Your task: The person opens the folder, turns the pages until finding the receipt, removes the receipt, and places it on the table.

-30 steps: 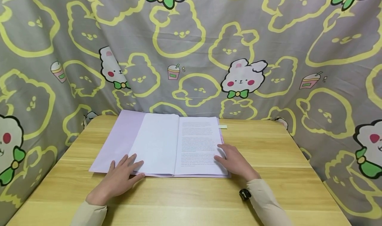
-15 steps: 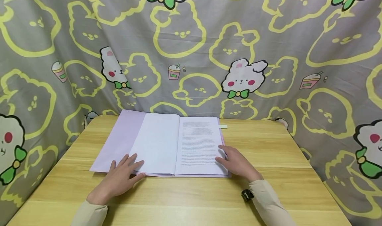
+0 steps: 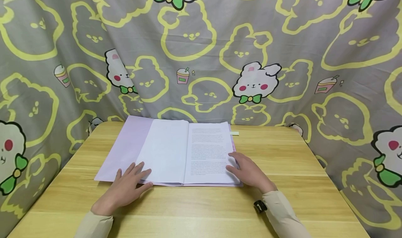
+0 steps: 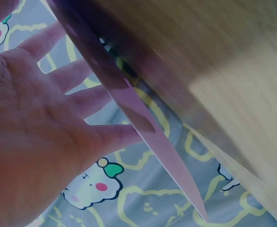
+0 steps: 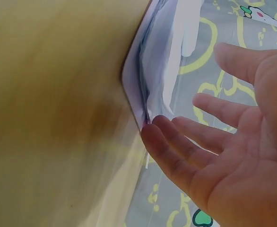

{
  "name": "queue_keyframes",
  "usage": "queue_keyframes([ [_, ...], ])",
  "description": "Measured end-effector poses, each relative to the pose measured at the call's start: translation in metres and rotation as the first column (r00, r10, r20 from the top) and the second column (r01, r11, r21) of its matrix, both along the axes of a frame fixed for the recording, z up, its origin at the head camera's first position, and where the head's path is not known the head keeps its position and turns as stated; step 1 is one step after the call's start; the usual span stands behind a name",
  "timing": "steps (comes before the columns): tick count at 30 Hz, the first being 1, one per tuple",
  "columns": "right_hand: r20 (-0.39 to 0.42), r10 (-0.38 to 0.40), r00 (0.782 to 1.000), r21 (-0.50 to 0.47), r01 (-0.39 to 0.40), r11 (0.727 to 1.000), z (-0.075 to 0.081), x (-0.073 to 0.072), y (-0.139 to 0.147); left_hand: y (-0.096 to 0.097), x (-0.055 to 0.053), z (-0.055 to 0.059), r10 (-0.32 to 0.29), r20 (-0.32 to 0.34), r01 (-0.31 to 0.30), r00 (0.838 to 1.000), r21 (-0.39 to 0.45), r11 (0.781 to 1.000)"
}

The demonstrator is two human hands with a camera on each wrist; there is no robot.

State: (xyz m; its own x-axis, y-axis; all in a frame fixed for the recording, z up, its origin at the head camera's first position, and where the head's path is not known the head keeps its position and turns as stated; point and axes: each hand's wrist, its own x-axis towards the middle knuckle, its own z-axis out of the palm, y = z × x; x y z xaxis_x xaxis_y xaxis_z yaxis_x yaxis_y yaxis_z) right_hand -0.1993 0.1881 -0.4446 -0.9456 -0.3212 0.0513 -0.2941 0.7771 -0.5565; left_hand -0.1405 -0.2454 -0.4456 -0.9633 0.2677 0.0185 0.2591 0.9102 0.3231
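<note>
An open lilac document folder [image 3: 135,147] lies on the table in the head view. Its left side shows a blank white sheet [image 3: 166,147], its right side a printed page [image 3: 207,150]. My left hand [image 3: 125,187] rests with spread, straight fingers over the lower left edge of the folder. In the left wrist view, the pinkish cover [image 4: 152,132] runs edge-on past the fingers. At the right edge of the printed page lies my right hand [image 3: 248,171], fingers loosely bent. The right wrist view shows several loose sheets [image 5: 164,56] slightly fanned beside those fingertips.
A wooden table [image 3: 188,210] carries the folder. A pale green tab [image 3: 234,133] sticks out from the folder's right edge. Behind and at both sides hangs a grey patterned curtain [image 3: 201,67]. A black band [image 3: 260,206] sits at the right wrist.
The right hand has shifted very slightly right since a second ago. The printed page's right side now bows up a little. The left hand stays almost still.
</note>
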Motion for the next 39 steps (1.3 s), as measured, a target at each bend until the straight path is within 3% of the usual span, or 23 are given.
queue_keyframes([
  [11, -0.014, 0.021, 1.0, -0.012, -0.021, 1.0, 0.005, 0.001, -0.005, 0.0, 0.0, 0.0, 0.0, 0.0, 0.0, 1.0, 0.004, 1.0],
  [19, 0.034, -0.005, 0.999, -0.018, 0.005, 1.0, 0.005, -0.003, -0.011, -0.001, 0.0, 0.0, 0.001, -0.002, -0.001, 1.0, 0.009, 1.0],
  [39, 0.064, 0.011, 0.998, -0.143, -0.002, 0.99, 0.007, -0.007, -0.03, -0.001, 0.0, 0.001, 0.0, 0.022, -0.001, 1.0, 0.008, 1.0],
])
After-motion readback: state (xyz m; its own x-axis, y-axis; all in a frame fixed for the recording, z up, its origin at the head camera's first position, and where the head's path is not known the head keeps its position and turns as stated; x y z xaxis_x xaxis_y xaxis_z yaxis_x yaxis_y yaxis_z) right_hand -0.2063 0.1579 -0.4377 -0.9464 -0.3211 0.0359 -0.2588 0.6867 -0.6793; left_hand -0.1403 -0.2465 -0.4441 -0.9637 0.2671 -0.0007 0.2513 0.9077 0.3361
